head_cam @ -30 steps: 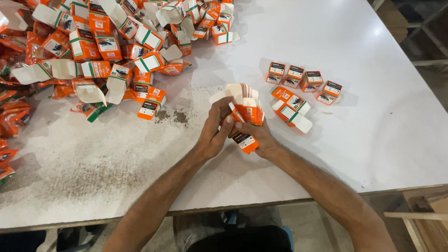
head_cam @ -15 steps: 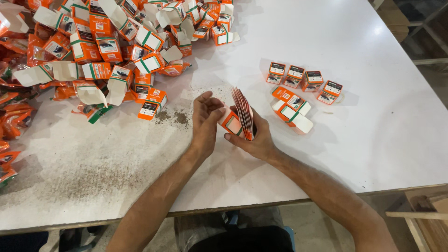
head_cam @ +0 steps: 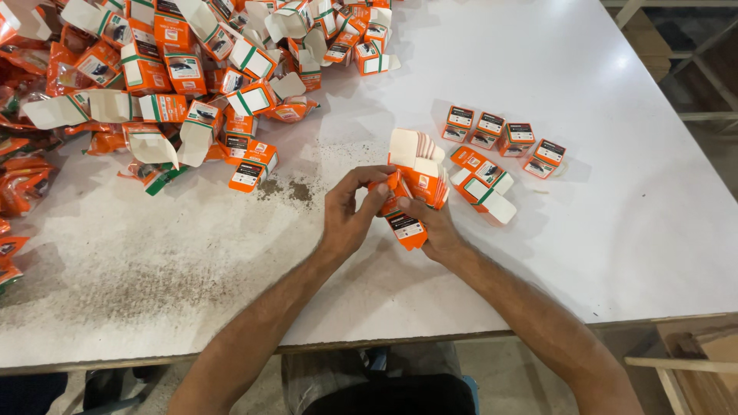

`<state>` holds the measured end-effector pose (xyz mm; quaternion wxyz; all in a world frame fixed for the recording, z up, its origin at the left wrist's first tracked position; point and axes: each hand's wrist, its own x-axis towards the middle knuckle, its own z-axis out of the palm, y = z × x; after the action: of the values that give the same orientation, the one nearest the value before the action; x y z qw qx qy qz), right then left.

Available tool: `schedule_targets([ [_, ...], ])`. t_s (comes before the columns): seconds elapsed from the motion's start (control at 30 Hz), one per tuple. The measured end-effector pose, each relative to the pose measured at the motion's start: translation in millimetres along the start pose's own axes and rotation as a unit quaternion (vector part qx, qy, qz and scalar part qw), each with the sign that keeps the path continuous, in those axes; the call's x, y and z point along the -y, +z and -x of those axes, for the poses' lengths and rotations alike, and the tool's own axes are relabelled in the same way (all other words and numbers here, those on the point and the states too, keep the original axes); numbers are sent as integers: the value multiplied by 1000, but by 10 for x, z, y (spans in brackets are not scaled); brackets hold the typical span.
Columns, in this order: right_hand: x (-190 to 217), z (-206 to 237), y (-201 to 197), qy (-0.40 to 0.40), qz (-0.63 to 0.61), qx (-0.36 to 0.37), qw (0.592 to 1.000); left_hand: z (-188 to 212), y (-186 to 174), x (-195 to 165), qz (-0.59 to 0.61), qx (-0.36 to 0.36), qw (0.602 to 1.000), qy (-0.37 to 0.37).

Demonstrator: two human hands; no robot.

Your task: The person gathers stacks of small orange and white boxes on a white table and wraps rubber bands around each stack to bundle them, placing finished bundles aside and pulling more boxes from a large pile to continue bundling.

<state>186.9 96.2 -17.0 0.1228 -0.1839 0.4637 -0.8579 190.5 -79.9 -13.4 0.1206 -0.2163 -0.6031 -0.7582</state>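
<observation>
**Both hands closed on a half-folded carton**

I can't see the carton's (head_cam: 411, 188) lower body; fingers cover it. It's orange with white flaps fanned open at 12 o'clock. My left hand (head_cam: 350, 219) pinches its left edge; my right hand (head_cam: 434, 227) clasps it from below. Finished boxes (head_cam: 500, 138) sit at 2 o'clock on the worktop (head_cam: 615, 230).

Left hand (head_cam: 350, 219) and right hand (head_cam: 437, 227) meet, fingers curled.
</observation>
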Motion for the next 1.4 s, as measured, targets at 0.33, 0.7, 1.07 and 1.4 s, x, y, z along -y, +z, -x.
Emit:
schedule_targets([
  [0.33,-243,-227,12,-19,-3,-57,998,-82,-266,192,57,41,998,4],
  [0.7,-305,-370,77,-248,396,-72,881,-438,-870,-37,-203,-157,945,202],
  [1.07,-598,-474,-101,68,25,9,997,-259,-612,195,-370,41,907,200],
  [1.4,-600,-656,-58,94,-129,4,987,-219,-746,290,-120,4,993,18],
])
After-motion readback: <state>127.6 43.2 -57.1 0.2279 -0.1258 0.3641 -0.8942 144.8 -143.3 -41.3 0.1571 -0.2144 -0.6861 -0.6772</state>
